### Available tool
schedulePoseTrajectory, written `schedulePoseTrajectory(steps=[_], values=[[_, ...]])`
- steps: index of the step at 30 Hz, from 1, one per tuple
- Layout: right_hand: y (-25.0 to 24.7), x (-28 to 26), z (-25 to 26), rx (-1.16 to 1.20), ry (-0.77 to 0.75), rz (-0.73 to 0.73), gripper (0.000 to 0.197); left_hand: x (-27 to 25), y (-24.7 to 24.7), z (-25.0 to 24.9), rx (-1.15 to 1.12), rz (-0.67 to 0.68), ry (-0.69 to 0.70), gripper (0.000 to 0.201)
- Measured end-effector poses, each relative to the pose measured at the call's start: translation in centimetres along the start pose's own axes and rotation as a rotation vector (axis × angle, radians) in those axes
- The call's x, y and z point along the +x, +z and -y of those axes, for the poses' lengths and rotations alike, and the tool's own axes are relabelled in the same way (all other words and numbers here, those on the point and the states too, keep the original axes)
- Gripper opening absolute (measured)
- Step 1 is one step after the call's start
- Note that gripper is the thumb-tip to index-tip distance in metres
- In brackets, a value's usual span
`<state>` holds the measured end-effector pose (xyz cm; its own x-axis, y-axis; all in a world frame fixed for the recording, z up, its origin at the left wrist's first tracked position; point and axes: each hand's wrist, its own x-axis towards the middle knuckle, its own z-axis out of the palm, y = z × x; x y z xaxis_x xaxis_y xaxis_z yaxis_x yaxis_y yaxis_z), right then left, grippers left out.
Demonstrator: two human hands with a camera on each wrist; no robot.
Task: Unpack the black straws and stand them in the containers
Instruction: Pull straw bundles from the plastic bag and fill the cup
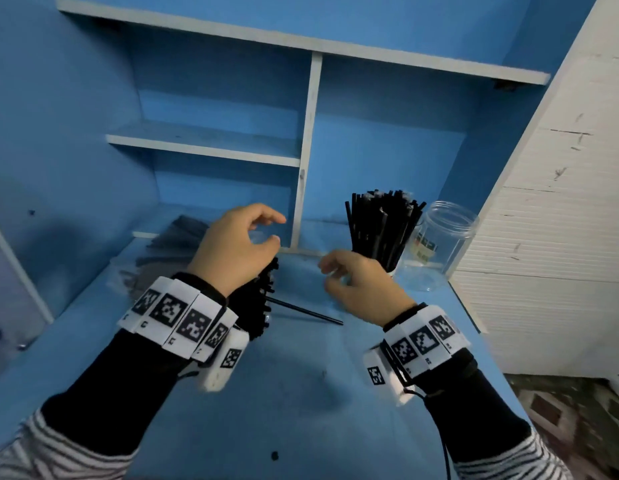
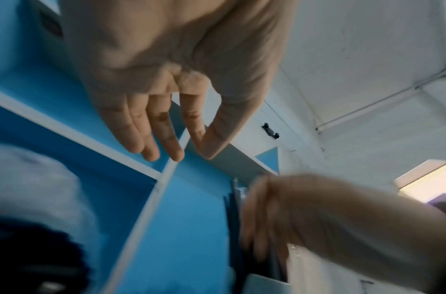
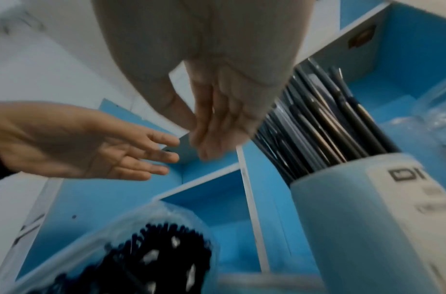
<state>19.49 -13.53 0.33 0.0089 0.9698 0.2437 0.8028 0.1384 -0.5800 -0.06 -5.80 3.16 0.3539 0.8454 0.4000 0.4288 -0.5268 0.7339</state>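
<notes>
Both hands hover over the blue desk (image 1: 301,393), fingers relaxed, holding nothing. My left hand (image 1: 263,230) (image 2: 171,129) is above a dense bunch of black straws (image 1: 266,292) (image 3: 153,258) wrapped in clear plastic, mostly hidden under the wrist. My right hand (image 1: 330,277) (image 3: 211,127) floats just in front of a white cup (image 3: 355,208) in which many black straws (image 1: 380,230) stand upright. A clear jar (image 1: 446,237) stands empty to the right of the cup. One loose straw (image 1: 304,311) lies on the desk between the hands.
Clear packs of straws (image 1: 169,251) lie at the back left of the desk. Blue shelving with a white divider (image 1: 310,150) rises behind the hands. A white wall (image 1: 560,237) closes the right side.
</notes>
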Motion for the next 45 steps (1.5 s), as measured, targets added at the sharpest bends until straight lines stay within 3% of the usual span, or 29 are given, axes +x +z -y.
schedulePoseTrajectory(steps=[3,6,10,16,23,28,32,35,45], values=[[1.9,0.2,-1.5,-0.184,0.22,0.335,0.046,-0.1,-1.8,1.6,0.093,-0.015,-0.04,0.029],[3.4,0.4,-2.5,-0.328,0.244,0.44,0.044,-0.5,-3.0,2.7,0.102,-0.041,-0.036,0.031],[4.1,0.7,-2.3,-0.298,0.185,0.311,0.018,-0.6,-3.3,4.5,0.184,0.047,-0.079,0.031],[3.5,2.1,0.7,-0.023,-0.037,0.131,0.012,-0.4,-2.8,5.7,0.159,0.141,-0.083,0.044],[5.4,3.8,3.9,0.04,-0.202,0.03,0.022,0.2,-2.4,6.6,0.186,0.079,-0.187,0.045],[7.7,4.3,5.9,-0.033,-0.291,0.107,0.026,0.7,-2.8,6.0,0.147,0.022,-0.176,0.049],[9.3,4.6,6.1,-0.135,-0.187,0.229,0.047,0.7,-3.3,5.6,0.136,0.002,-0.15,0.051],[10.1,4.6,6.0,-0.194,-0.171,0.268,0.049,0.6,-3.3,5.6,0.112,0.013,-0.145,0.052],[9.7,4.5,5.5,-0.047,-0.28,0.083,0.036,0.7,-3.4,5.1,0.06,0.003,-0.137,0.052]])
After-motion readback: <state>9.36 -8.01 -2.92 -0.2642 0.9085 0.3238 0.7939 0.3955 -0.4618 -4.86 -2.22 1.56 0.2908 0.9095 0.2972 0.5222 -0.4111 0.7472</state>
